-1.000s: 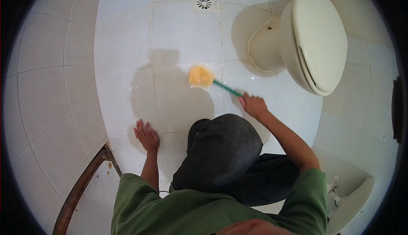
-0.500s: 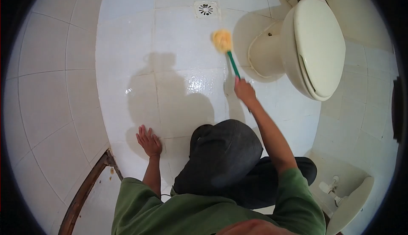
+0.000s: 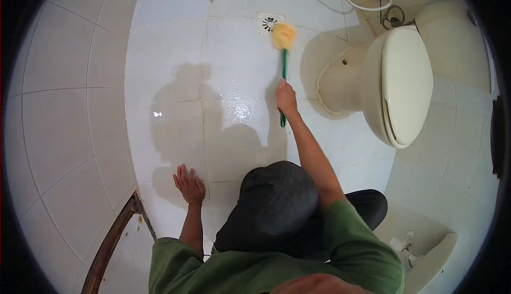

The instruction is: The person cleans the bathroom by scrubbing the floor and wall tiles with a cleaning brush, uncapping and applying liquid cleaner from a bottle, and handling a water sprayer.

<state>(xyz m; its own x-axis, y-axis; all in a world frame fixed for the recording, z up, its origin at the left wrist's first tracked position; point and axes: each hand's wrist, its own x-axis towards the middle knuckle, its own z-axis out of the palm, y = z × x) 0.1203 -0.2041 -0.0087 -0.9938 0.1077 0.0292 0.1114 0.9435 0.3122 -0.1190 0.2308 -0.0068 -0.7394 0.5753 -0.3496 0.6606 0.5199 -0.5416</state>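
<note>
We look down on a pale tiled floor (image 3: 170, 44), where a wet sheen (image 3: 238, 110) glistens near the middle. To the right stands a toilet (image 3: 405, 86), its lid down. Between the two, near the toilet's base, we find the brush (image 3: 284, 62), its yellowish head overlapping the near right edge of the drain (image 3: 269, 22). The right hand (image 3: 286, 98) has its fingers wrapped around the green handle, whose end projects below the grip. The left hand (image 3: 190, 186) holds nothing; its fingers are spread, palm down on the tiles. We judge the brushing to be partway through: the middle is wet and the brush in use, but how much floor is finished or remains we cannot tell. We can read no brand, label or writing.
</note>
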